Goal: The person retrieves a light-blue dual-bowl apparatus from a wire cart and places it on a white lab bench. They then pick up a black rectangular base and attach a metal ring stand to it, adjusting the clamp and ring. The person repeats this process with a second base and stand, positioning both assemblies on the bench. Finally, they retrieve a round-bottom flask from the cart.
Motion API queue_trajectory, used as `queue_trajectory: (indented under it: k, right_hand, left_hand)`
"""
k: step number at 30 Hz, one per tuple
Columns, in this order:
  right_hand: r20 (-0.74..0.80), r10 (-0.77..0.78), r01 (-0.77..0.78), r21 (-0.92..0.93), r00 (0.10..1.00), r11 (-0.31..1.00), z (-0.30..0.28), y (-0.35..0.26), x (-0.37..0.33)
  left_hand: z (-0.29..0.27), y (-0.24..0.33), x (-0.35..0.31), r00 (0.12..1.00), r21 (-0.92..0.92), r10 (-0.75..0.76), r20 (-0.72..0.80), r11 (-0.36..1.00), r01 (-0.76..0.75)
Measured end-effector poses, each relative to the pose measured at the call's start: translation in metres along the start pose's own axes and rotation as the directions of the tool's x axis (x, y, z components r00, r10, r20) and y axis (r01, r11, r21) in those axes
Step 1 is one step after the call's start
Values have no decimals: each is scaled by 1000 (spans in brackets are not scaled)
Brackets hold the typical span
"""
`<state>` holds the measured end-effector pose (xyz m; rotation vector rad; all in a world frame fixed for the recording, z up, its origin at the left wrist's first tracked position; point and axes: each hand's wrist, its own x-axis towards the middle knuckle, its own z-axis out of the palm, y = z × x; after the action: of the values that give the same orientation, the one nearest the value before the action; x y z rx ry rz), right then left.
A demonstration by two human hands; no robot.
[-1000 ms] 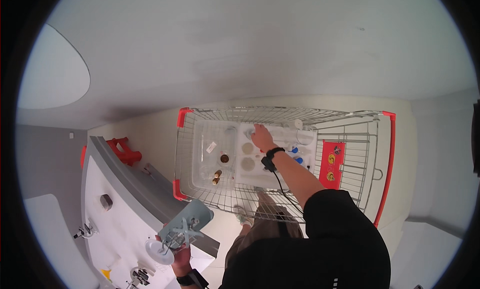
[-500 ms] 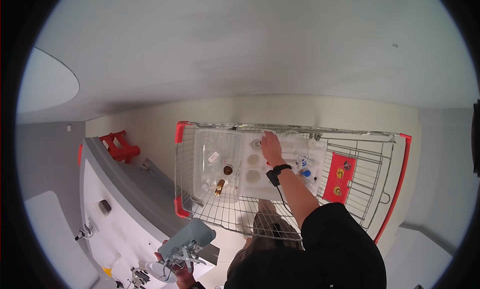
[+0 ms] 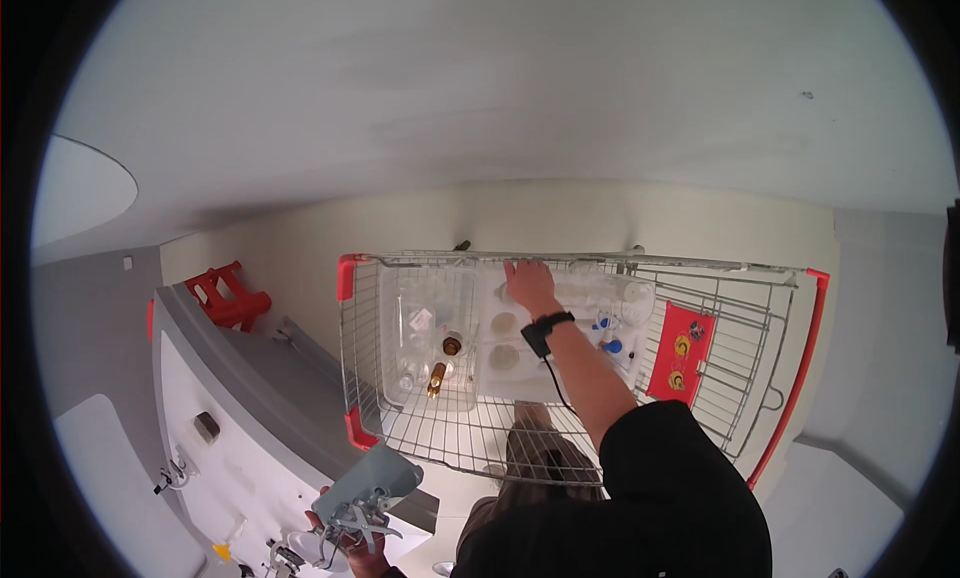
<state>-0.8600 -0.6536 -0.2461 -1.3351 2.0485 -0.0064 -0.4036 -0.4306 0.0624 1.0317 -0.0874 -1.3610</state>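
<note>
At the lower left, my left hand point(image 3: 368, 560) grips a grey plastic bin point(image 3: 375, 476) from below, its fingers partly hidden. Several metal clamps point(image 3: 362, 526) lie at the bin's near side, above that hand. My right hand point(image 3: 531, 284), with a black band on the wrist, reaches into a wire shopping cart point(image 3: 470, 463). Its fingers are bent down at the far edge of a white tray point(image 3: 525, 378), next to clear glassware; their tips and anything in them are hidden. Round glass pieces point(image 3: 504, 356) and blue-capped glassware point(image 3: 611, 347) sit in this tray.
Left of the tray, a clear plastic bin point(image 3: 392, 323) holds brown bottles point(image 3: 437, 380) and clear glass. A red panel point(image 3: 678, 353) hangs at the cart's right. On the left stand a white counter point(image 3: 235, 448) with metal clamps and a red stool point(image 3: 235, 296).
My right hand has shifted slightly left and its fingers have turned down at the tray's far edge. My left hand, with the grey bin, has moved slightly left and down.
</note>
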Motion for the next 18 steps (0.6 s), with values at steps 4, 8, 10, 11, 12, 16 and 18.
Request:
queue_trajectory:
  k: [4,8,10,11,12,16,18]
  right_hand:
    - [187,-45,63,-87,981,994,2,18,25]
    - [319,-26,13,41,947,999,-10,16,33]
    - [261,-53,19,129,964,991,-6,21,36]
    - [262,-59,32,104,963,994,-5,22,36]
    - [256,-63,43,83,965,996,-1,27,40]
    - [324,-51,27,78,945,997,-28,9,25]
    - [348,-37,3,100,937,995,-22,18,33]
  left_hand:
    - [14,9,1,967,-339,-149,-207,938,72]
    - [14,4,3,986,-107,-101,-135,990,87]
    - [16,4,4,989,-54,-96,-110,994,91]
    - [15,5,3,990,-36,-98,-101,995,95]
    - [17,6,5,991,-14,-99,-86,995,98]
    - [11,5,-3,994,34,-86,-65,996,88]
    - [12,6,-4,995,50,-92,-48,994,94]
